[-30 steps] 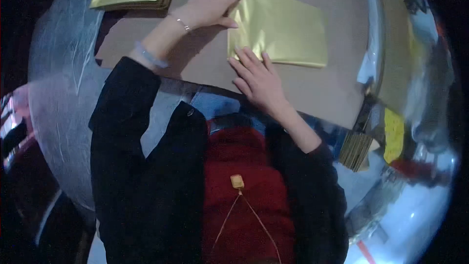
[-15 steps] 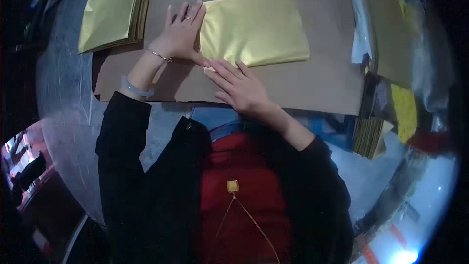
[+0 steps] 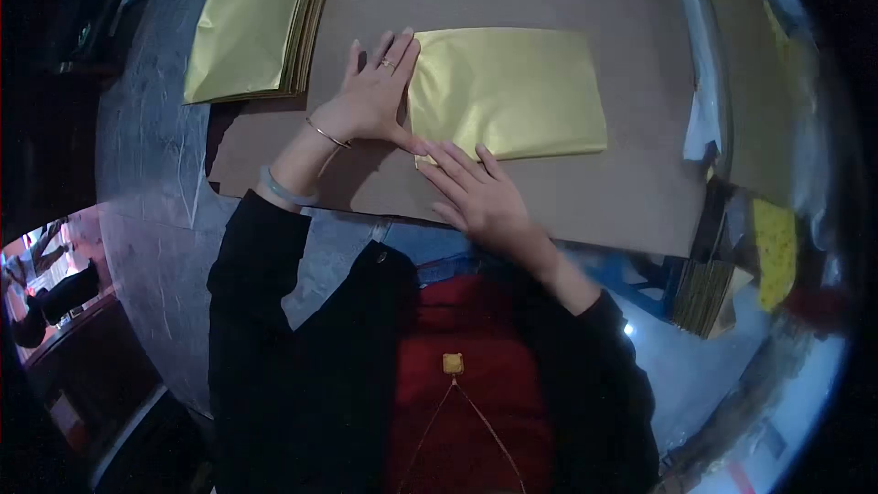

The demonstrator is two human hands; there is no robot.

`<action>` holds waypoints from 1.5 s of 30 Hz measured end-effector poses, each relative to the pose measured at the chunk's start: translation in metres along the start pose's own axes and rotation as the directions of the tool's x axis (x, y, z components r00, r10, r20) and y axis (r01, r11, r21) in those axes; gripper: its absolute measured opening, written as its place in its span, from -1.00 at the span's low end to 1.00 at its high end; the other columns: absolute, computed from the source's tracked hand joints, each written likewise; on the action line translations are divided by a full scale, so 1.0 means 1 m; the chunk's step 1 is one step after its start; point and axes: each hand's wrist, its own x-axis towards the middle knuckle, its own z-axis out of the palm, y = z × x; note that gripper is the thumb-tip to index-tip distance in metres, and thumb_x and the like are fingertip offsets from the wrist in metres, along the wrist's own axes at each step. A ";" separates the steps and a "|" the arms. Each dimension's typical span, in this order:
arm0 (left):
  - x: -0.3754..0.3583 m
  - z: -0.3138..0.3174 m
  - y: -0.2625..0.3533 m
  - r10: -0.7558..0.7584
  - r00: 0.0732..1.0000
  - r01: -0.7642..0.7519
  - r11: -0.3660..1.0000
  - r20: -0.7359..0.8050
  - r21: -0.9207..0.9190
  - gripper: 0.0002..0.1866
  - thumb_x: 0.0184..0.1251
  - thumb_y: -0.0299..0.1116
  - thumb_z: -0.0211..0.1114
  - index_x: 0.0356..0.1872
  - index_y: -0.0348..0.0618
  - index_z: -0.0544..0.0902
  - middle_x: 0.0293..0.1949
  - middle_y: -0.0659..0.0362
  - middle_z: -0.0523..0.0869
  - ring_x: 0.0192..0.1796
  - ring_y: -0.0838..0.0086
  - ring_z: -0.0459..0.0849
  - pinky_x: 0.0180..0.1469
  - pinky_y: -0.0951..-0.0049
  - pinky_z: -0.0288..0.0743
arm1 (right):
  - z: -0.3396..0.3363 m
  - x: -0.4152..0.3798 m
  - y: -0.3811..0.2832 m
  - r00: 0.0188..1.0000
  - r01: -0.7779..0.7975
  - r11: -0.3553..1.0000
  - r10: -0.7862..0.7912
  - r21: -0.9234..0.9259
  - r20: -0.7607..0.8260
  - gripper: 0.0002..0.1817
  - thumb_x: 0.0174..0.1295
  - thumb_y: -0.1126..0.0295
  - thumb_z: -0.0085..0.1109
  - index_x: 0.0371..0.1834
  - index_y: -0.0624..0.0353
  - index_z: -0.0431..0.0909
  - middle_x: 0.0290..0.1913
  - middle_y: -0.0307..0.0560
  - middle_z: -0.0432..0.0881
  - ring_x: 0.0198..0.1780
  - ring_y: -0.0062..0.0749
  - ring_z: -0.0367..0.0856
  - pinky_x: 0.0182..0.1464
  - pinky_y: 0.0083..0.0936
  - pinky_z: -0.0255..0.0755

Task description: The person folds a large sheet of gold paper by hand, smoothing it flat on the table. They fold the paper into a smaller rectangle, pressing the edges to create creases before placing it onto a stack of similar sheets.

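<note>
A gold rectangular sheet or packet [image 3: 512, 91] lies flat on brown cardboard [image 3: 549, 201], with some creases near its left end. My left hand [image 3: 380, 96] presses along its left edge, fingers spread, a ring on one finger and bracelets at the wrist. My right hand [image 3: 480, 192] rests at the lower left corner, fingers apart, its fingertips touching the sheet's bottom edge. My left thumb meets the right fingertips at that corner.
A stack of gold packets [image 3: 251, 27] sits at the upper left. Clear plastic [image 3: 700, 82] runs down the cardboard's right side. Another stack of folded pieces [image 3: 702, 297] stands at the lower right, near a yellow piece [image 3: 775, 252].
The whole view has shifted, so the things appear further right and lower. Both hands keep about the same place on the sheet.
</note>
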 end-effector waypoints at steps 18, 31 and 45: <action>-0.009 0.000 0.002 0.140 0.989 -0.144 0.981 -0.039 -0.128 0.33 -0.27 0.27 0.44 0.45 -0.22 -0.14 0.49 -0.01 -0.12 0.52 0.15 -0.17 0.44 -0.06 -0.24 | 0.000 -0.001 0.002 0.999 -0.019 0.999 0.018 0.030 0.049 -0.38 0.33 0.04 -0.09 0.44 -0.12 0.09 0.49 -0.22 0.02 0.51 -0.37 -0.07 0.47 -0.13 -0.18; -0.008 0.006 -0.001 0.152 0.987 -0.156 0.984 -0.053 -0.081 0.46 -0.44 0.38 0.45 0.44 -0.30 -0.16 0.47 -0.11 -0.12 0.52 0.09 -0.18 0.43 -0.11 -0.26 | 0.003 -0.006 -0.001 0.999 -0.008 0.996 0.012 -0.088 0.050 -0.38 0.33 0.01 -0.12 0.46 -0.25 0.05 0.50 -0.25 -0.01 0.51 -0.39 -0.08 0.48 -0.09 -0.22; -0.007 0.006 0.002 0.135 0.990 -0.138 0.986 -0.039 -0.096 0.48 -0.44 0.41 0.43 0.42 -0.36 -0.18 0.46 -0.13 -0.13 0.52 0.08 -0.19 0.43 -0.11 -0.24 | 0.001 -0.007 0.004 0.999 -0.041 0.999 0.041 0.025 0.001 -0.30 0.24 0.03 0.03 0.42 0.01 0.13 0.48 -0.19 0.09 0.49 -0.37 0.02 0.46 -0.12 -0.20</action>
